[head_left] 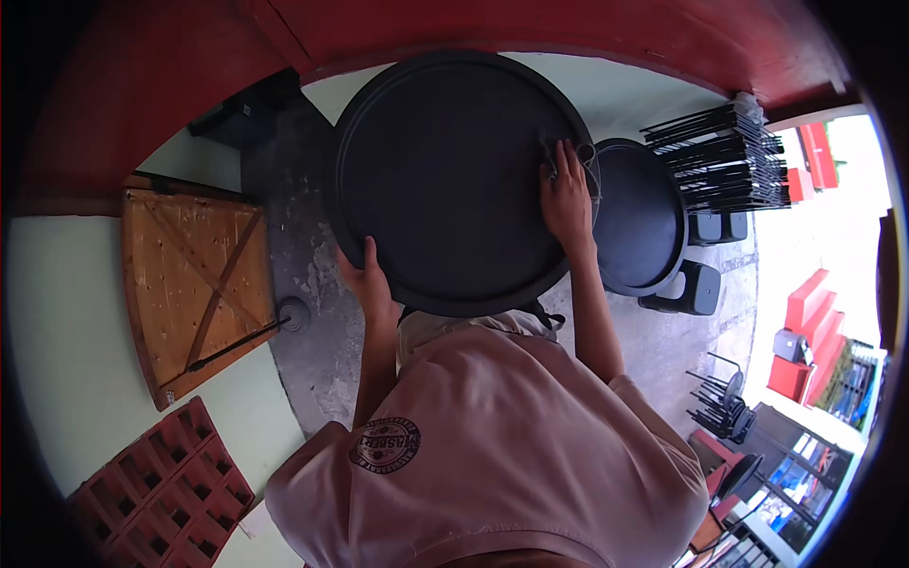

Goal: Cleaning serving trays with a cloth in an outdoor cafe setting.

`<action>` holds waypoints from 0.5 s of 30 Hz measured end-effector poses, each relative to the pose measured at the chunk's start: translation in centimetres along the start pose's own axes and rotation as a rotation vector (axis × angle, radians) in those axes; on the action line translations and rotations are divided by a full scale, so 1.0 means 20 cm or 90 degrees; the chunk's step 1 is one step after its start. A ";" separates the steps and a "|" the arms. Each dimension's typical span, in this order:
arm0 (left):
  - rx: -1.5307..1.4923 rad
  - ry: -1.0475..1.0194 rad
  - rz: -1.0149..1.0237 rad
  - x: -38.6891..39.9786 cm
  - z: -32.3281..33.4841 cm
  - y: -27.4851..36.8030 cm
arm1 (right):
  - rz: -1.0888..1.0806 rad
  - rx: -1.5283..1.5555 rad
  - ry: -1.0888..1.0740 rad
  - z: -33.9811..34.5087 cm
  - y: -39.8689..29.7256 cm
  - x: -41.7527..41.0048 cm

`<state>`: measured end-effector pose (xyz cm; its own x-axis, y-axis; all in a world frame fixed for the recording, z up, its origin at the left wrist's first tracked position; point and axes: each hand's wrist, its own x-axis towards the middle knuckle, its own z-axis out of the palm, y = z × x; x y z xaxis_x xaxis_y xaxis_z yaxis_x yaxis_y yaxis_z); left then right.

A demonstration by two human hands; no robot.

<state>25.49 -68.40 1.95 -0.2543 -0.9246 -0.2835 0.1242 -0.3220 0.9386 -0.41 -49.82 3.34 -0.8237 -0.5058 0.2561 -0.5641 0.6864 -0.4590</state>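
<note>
A large round black tray or tabletop (454, 184) with a raised rim fills the middle of the view, in front of my body. My left hand (369, 280) grips its lower left rim, thumb on the upper face and fingers over the outer edge. On the right side of the same round surface, my right hand (568, 199) lies flat, its palm and fingers pressing a dark crumpled cloth (550, 157) near the rim. Part of the cloth is hidden under the hand. Just right of my right forearm is a second, smaller round black top (635, 216).
Stacked black metal-legged furniture (717, 160) stands at the upper right, above black plastic stools (699, 287). A wooden tabletop with a crossed brace (202, 277) leans at the left, beside a round metal base (293, 314). Red hollow blocks (167, 486) are at the lower left. More chairs (724, 405) stand lower right.
</note>
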 end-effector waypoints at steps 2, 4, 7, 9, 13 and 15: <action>-0.009 -0.002 -0.024 0.01 0.00 0.02 | -0.028 0.016 0.026 0.10 0.03 0.18; 0.023 -0.026 -0.037 0.03 -0.02 0.03 | -0.077 -0.008 0.046 0.22 -0.05 0.36; -0.018 -0.038 -0.059 0.05 -0.03 -0.02 | -0.210 -0.015 0.115 0.44 -0.24 0.60; -0.005 -0.058 -0.057 0.06 -0.03 -0.03 | -0.271 0.020 0.088 0.53 -0.47 0.62; 0.006 -0.030 -0.057 0.08 -0.07 -0.04 | -0.468 0.117 -0.179 0.58 -0.89 0.22; -0.053 -0.023 -0.086 0.11 -0.07 -0.06 | -0.515 0.126 -0.246 0.51 -0.93 0.01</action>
<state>26.16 -70.39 -0.10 -0.3081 -0.8643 -0.3976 0.1648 -0.4600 0.8725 10.47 -68.14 3.28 -0.0856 -0.9570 0.2772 -0.9116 -0.0371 -0.4093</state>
